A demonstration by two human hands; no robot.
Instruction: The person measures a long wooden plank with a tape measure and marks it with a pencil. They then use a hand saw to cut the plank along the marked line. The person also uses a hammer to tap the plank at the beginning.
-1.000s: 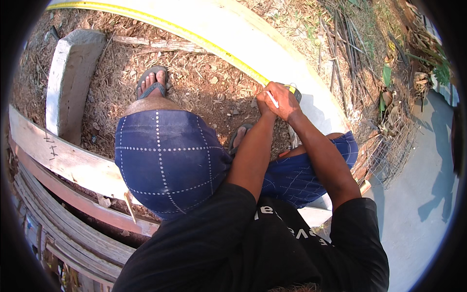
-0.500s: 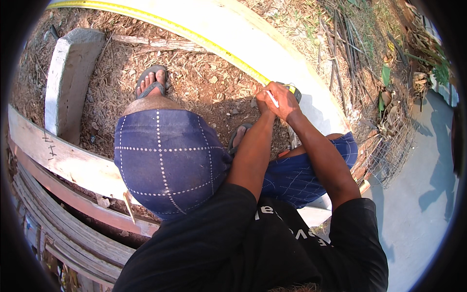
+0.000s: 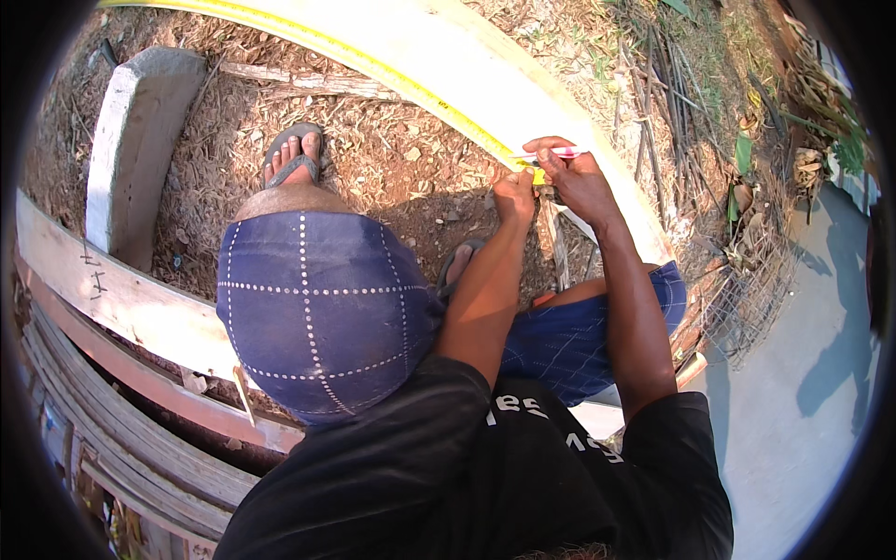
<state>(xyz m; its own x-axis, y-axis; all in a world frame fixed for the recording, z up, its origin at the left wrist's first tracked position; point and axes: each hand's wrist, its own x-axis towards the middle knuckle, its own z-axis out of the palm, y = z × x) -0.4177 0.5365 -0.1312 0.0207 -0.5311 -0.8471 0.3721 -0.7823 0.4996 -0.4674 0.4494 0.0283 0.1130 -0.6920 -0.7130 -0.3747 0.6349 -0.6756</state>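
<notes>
A long pale plank (image 3: 420,42), very bright in the sun, curves across the top of the view. Along its near edge runs the yellow blade of a tape measure (image 3: 392,75). My left hand (image 3: 513,196) is closed at that edge, pinching the tape measure where the blade reaches my fingers. Just to its right, over the plank, my right hand (image 3: 583,187) grips a slim white and pink pen (image 3: 562,152), its tip pointing left toward the blade. The tape's case is mostly hidden by my hands.
A concrete block (image 3: 140,149) stands at left. Another board (image 3: 131,299) with dark marks lies beside stacked weathered planks (image 3: 140,429) at lower left. Dry sticks (image 3: 667,103) and wire mesh (image 3: 747,308) are at right, next to a grey slab (image 3: 793,401). My sandalled foot (image 3: 294,159) rests on wood chips.
My right hand has come away from my left and moved slightly right, turning the pen from a steep slant to nearly level over the plank. My left hand stays at the edge.
</notes>
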